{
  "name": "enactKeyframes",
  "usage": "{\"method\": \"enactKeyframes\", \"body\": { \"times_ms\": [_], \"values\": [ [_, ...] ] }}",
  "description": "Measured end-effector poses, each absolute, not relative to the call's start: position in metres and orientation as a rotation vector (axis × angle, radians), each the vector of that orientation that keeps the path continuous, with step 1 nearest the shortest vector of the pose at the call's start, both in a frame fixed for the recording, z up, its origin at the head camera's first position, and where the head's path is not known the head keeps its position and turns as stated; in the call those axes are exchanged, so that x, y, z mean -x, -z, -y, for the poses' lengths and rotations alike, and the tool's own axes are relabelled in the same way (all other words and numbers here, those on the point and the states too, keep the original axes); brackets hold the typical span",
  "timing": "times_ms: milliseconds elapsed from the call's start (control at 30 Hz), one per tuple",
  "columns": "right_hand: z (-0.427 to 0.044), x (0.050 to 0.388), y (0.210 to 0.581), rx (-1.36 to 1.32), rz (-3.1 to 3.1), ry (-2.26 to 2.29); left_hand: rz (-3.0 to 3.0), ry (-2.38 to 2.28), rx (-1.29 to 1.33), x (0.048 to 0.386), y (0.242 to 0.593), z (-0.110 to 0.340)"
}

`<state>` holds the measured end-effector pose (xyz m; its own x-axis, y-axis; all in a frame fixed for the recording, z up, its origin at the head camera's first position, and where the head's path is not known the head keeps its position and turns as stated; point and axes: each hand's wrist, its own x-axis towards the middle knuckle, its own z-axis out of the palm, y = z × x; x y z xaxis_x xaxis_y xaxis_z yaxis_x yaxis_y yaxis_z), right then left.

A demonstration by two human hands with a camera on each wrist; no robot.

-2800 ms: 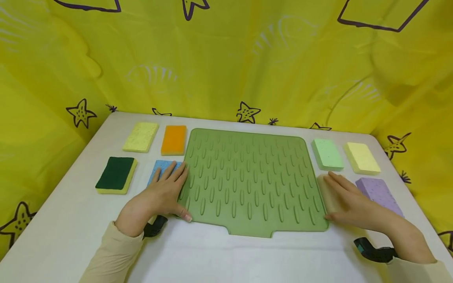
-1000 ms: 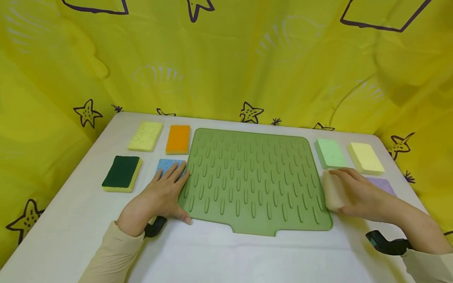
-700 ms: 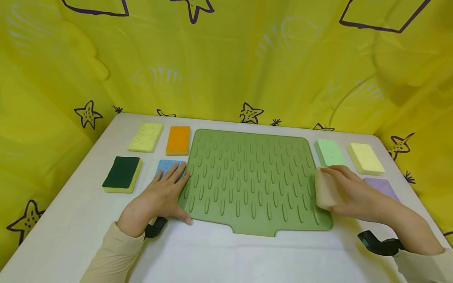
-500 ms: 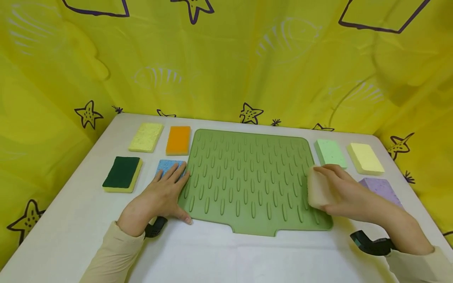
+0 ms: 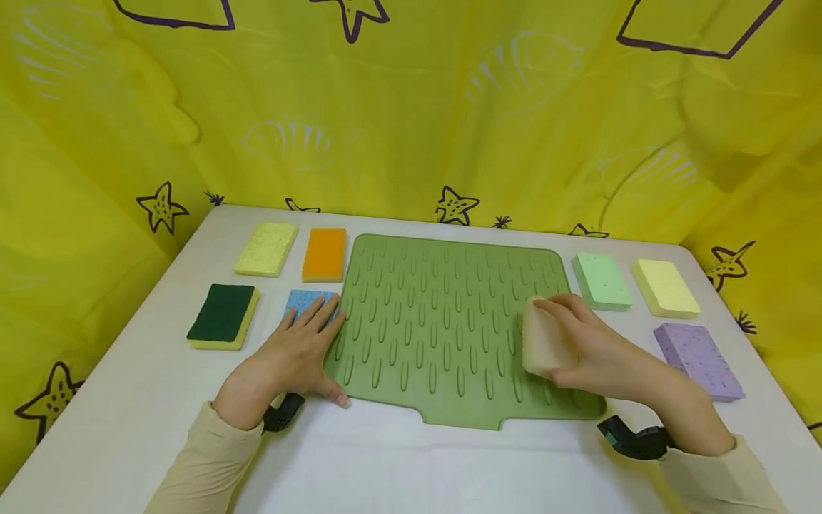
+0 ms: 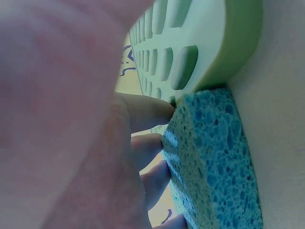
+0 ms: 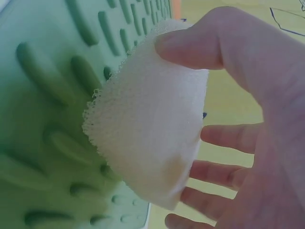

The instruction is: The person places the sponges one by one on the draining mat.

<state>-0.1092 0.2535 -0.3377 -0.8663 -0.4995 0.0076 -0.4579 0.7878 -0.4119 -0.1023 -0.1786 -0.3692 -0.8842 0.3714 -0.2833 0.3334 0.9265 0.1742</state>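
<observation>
My right hand [image 5: 594,353] pinches a cream-white sponge [image 5: 542,335] between thumb and fingers, over the right part of the green ridged mat [image 5: 443,314]. In the right wrist view the sponge [image 7: 147,119] stands on its edge, its rough side facing the mat; whether it touches the ridges is hard to tell. My left hand [image 5: 289,360] lies spread at the mat's left edge, fingers straight. Its fingertips rest on a blue sponge [image 5: 308,303], partly hidden under them. Close up in the left wrist view, that porous blue sponge [image 6: 214,157] abuts the mat's corner [image 6: 233,43].
Left of the mat lie a pale yellow sponge [image 5: 266,248], an orange sponge [image 5: 324,255] and a dark green scouring sponge [image 5: 222,316]. To its right are mint [image 5: 601,280], cream-yellow [image 5: 665,287] and purple [image 5: 698,360] sponges. A yellow patterned curtain [image 5: 411,107] hangs behind the white table [image 5: 385,471].
My right hand has taken hold of the white sponge beside the mat and carried it left over the mat. More of the purple sponge shows. The left hand has stayed in place.
</observation>
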Motion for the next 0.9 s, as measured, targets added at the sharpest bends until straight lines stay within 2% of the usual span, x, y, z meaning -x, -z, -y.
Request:
{"method": "enactKeyframes", "body": {
  "times_ms": [900],
  "values": [
    [-0.210, 0.111, 0.340, 1.024, -2.956, 0.564, -2.764, -0.160, -0.520, 0.104, 0.368, 0.177]
  ]
}}
